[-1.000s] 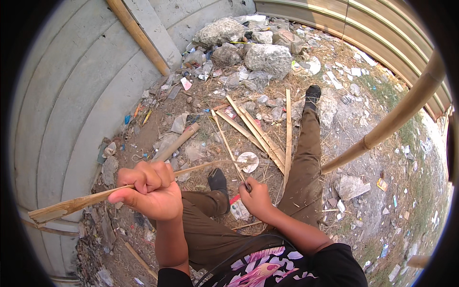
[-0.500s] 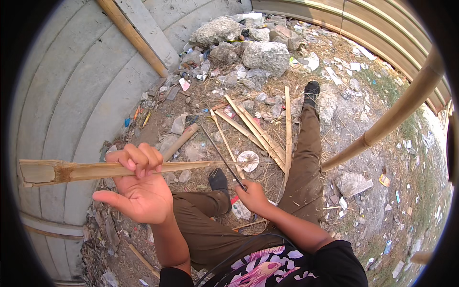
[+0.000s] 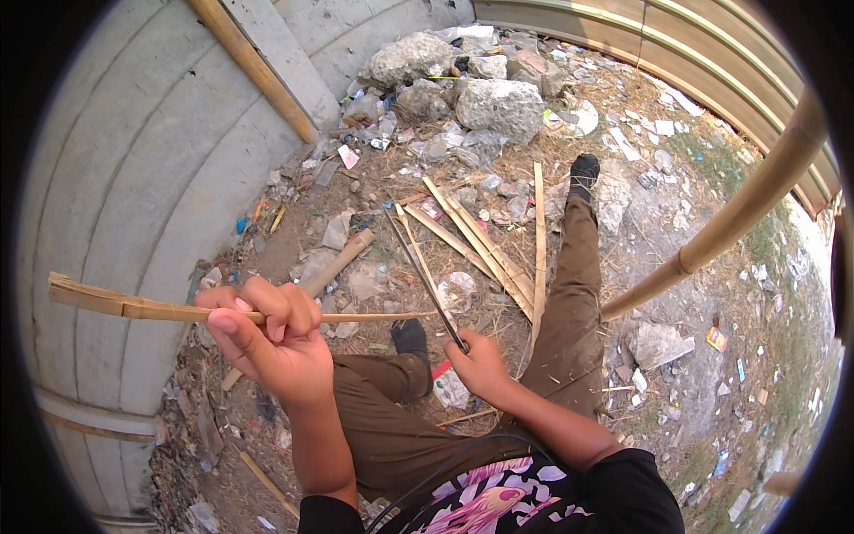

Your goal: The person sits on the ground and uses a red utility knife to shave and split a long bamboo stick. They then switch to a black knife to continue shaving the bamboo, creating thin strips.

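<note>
- Gripping a split bamboo strip (image 3: pixel 133 307), the left hand (image 3: pixel 267 343) sits at centre left of the frame, fingers curled over the strip and thumb pressed beneath it.
- That strip runs nearly level, its broad end out at the far left against the grey concrete wall (image 3: pixel 133 178), its thin end tapering toward the middle of the frame.
- Lower centre, the right hand (image 3: pixel 480 365) is closed around the handle of a long dark knife (image 3: pixel 422 271); the blade slants up and left toward the littered ground.
- The strip's thin tip ends just beside the blade; whether they touch I cannot tell.
- Both legs in brown trousers (image 3: pixel 569 303) stretch upward from the bottom edge, one bent, one straight, black shoes on.
- Just above the knife, a loose pile of bamboo slats (image 3: pixel 485 254) lies fanned on the dirt.
- Upper centre holds a heap of grey rocks (image 3: pixel 494 98) among scraps of rubbish.
- A thick bamboo pole (image 3: pixel 729 222) slants across the right side, a second one leaning on the wall at upper left.
</note>
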A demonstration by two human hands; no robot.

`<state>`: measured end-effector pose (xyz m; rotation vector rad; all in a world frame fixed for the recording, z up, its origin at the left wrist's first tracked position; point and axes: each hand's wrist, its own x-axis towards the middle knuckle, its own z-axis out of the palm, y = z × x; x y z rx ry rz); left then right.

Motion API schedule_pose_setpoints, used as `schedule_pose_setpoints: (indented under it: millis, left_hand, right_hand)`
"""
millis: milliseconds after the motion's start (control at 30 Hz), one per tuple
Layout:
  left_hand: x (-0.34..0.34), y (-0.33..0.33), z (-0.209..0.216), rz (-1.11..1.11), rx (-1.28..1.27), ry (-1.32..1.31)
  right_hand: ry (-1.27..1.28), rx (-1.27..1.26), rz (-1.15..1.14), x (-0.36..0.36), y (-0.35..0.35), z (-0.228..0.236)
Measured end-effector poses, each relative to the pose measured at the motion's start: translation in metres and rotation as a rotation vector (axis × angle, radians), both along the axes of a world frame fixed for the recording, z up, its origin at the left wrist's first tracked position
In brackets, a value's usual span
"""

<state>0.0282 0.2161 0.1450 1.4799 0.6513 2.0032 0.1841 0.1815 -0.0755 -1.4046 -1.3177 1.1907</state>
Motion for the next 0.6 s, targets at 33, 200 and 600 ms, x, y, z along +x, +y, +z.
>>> schedule_pose_setpoints:
  millis: [33, 200, 600]
  left_hand:
    - [0.008, 0.0, -0.004, 0.07, 0.017, -0.026]
    - [0.021, -0.015, -0.009, 0.141, 0.015, -0.047]
    - [0.027, -0.005, -0.016, 0.193, 0.065, -0.019]
  right_hand:
    - [-0.006, 0.015, 0.001, -0.001, -0.004, 0.005]
    - [0.157, 0.211, -0.06, -0.003, -0.03, 0.038]
    - [0.084, 0.025, 0.028, 0.005, -0.022, 0.037]
